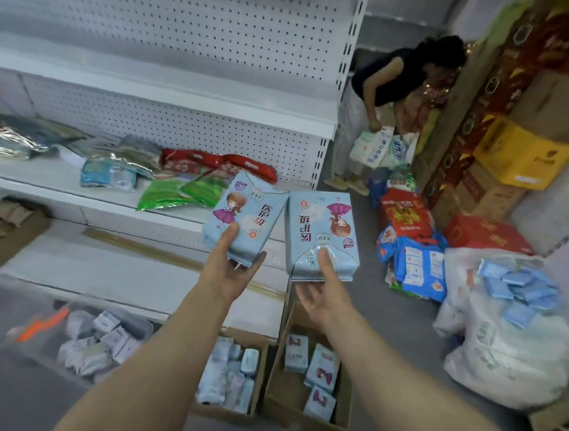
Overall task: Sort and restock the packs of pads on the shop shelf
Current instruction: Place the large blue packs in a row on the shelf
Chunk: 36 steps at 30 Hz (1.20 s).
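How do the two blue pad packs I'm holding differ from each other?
On the left-hand pack the cartoon girl is head-up; on the right-hand pack she is upside down. The left-hand pack leans sideways; the right-hand pack sits nearly square. Both share the same pale blue design.

The white metal shelf (pixel 22 171) carried flat red plastic packs (pixel 212 164), green foil packs (pixel 171 195) and silvery foil packs (pixel 7 144), loosely heaped.

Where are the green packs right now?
In the head view, the green packs lie on the middle shelf, left of centre, just in front of the red packs.
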### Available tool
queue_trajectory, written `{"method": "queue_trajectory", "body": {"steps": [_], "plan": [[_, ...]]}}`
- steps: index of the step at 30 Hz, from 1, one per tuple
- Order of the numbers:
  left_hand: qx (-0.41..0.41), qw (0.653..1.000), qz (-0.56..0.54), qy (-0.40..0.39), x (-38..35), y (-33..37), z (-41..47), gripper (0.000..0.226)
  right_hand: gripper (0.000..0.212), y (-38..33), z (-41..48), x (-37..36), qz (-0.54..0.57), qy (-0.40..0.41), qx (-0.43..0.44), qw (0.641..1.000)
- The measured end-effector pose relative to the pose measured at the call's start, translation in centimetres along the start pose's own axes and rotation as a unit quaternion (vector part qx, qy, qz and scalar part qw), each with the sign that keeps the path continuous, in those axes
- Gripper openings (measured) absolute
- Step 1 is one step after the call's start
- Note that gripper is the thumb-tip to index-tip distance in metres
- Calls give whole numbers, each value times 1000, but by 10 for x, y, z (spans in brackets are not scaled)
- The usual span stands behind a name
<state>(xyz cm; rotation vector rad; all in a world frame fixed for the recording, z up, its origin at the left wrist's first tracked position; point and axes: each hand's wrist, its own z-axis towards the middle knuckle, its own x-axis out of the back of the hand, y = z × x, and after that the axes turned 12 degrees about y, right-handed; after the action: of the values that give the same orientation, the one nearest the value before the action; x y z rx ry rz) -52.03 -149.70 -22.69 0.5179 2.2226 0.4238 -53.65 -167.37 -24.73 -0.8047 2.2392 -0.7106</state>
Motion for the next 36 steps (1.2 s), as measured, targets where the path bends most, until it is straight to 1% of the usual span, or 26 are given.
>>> {"method": "queue_trajectory", "body": {"steps": [2, 3, 5, 7, 9, 13, 18, 23, 28, 30, 32, 34, 36], "plan": [[-16, 999, -38, -9, 5, 36, -17, 34, 61, 7, -22, -32, -4, -33, 14, 999], [-23, 998, -58, -14, 8, 56, -24, 36, 60, 13, -32, -50, -6, -46, 22, 999], [-42, 995, -91, -28, 17, 96, -34, 42, 51, 27, -52, -89, -8, -72, 34, 997], [-64, 991, -106, -40, 28, 139, -40, 42, 40, 45, -74, -132, -11, -98, 37, 994], [-84, 989, -108, -52, 41, 188, -42, 40, 35, 63, -94, -178, -11, -119, 32, 992], [-124, 986, -98, -61, 70, 290, -44, 49, 35, 101, -128, -268, -14, -151, 30, 988], [-158, 982, -74, -74, 92, 398, -47, 45, 27, 138, -161, -363, 21, -188, 40, 981], [-176, 982, -34, -61, 103, 476, -37, 32, 31, 160, -175, -431, 17, -206, 46, 977], [-194, 980, -8, -46, 105, 544, -13, 30, 40, 162, -176, -495, 21, -212, 55, 975], [-191, 981, -8, -41, 101, 568, 0, 36, 44, 164, -169, -523, 26, -211, 67, 975], [-191, 981, -16, -42, 95, 593, 14, 46, 55, 167, -162, -552, 31, -217, 77, 973], [-193, 980, -20, -45, 88, 619, 28, 50, 62, 167, -153, -584, 36, -227, 87, 969], [-189, 981, -16, -40, 80, 646, 42, 53, 55, 167, -145, -616, 39, -234, 95, 967]]}}
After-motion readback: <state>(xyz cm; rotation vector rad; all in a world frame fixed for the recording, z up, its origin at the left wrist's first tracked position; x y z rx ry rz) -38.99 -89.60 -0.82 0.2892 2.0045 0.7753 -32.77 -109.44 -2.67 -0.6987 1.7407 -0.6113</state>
